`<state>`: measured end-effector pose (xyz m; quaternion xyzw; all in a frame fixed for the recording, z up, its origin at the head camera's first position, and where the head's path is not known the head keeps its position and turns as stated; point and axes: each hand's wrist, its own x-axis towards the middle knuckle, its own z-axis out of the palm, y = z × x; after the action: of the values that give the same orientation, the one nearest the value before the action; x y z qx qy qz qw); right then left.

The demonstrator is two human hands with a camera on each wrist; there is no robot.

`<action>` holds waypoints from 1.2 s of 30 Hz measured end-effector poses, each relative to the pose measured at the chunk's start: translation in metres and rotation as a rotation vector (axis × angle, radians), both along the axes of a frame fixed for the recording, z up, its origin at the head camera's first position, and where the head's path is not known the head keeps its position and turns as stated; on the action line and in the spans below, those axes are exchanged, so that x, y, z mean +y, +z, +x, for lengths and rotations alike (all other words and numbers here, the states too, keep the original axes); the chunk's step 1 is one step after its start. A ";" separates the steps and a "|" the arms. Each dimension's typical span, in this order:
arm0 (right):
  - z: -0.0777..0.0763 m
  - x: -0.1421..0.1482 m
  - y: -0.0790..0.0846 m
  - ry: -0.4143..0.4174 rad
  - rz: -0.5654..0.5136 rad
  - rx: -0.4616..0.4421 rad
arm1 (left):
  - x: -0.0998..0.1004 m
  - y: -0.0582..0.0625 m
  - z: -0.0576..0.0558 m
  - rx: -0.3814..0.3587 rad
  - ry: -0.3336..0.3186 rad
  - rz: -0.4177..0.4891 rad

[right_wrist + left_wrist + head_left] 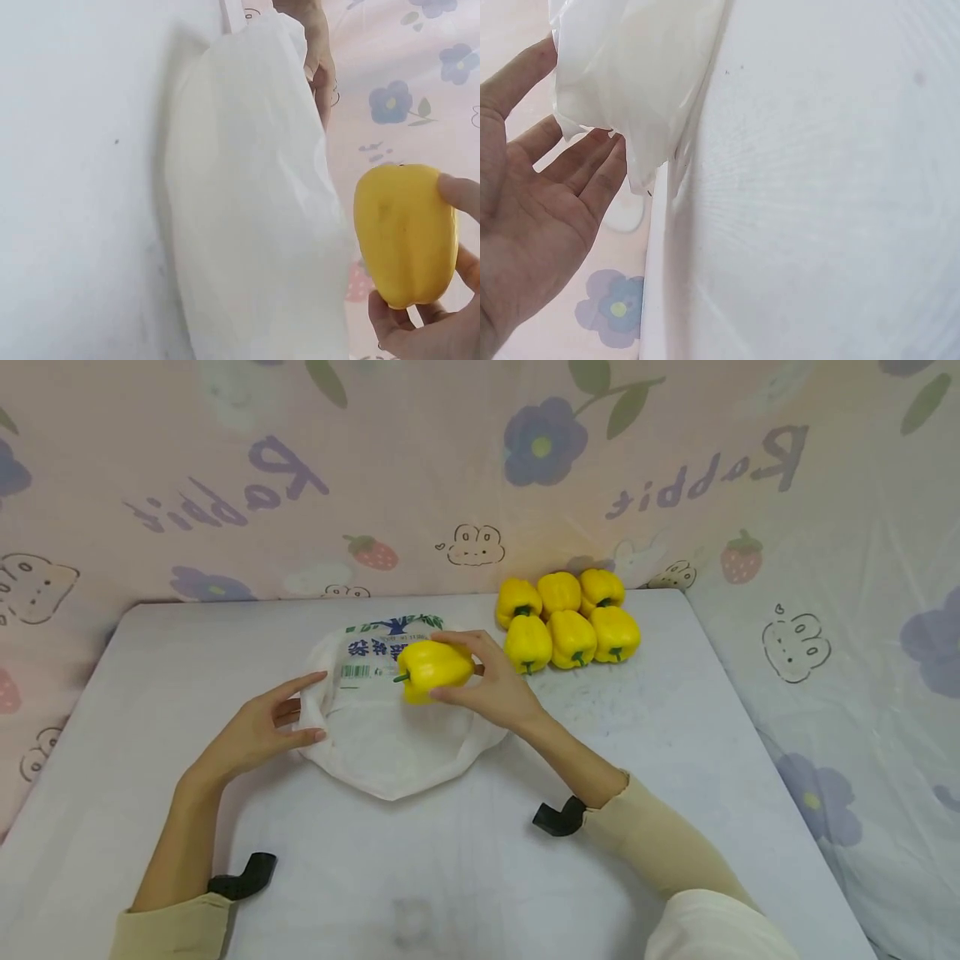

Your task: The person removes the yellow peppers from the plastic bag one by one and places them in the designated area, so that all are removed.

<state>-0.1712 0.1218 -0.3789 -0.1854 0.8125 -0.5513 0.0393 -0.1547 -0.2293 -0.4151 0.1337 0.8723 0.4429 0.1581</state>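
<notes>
A white plastic bag (390, 752) with green and blue print lies on the table with its mouth spread wide. My left hand (258, 731) grips the bag's left edge, index finger and thumb over the rim; in the left wrist view its other fingers (592, 176) reach behind the plastic. My right hand (498, 685) holds a yellow bell pepper (435, 668) above the bag's mouth, its green stem pointing left. The right wrist view shows the pepper (405, 232) between thumb and fingers, beside the bag's outer side (255, 187).
Several yellow bell peppers (572, 639) stand in two rows at the back right of the white table (637, 760). Behind the table hangs a patterned cloth (405, 468). A black curved piece (558, 818) sits at the right wrist, another (243, 877) at the left.
</notes>
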 end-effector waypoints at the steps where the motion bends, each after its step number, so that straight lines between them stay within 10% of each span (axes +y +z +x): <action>1: 0.001 0.004 0.000 -0.005 -0.003 0.000 | 0.000 0.000 0.000 0.004 -0.002 0.006; 36: 0.028 0.108 -0.020 -0.221 0.117 -0.050 | -0.006 0.002 -0.004 0.022 0.005 -0.012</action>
<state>-0.1433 0.2301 -0.3990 -0.0782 0.8576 -0.5082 0.0093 -0.1584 -0.2357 -0.4132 0.1353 0.8770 0.4367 0.1480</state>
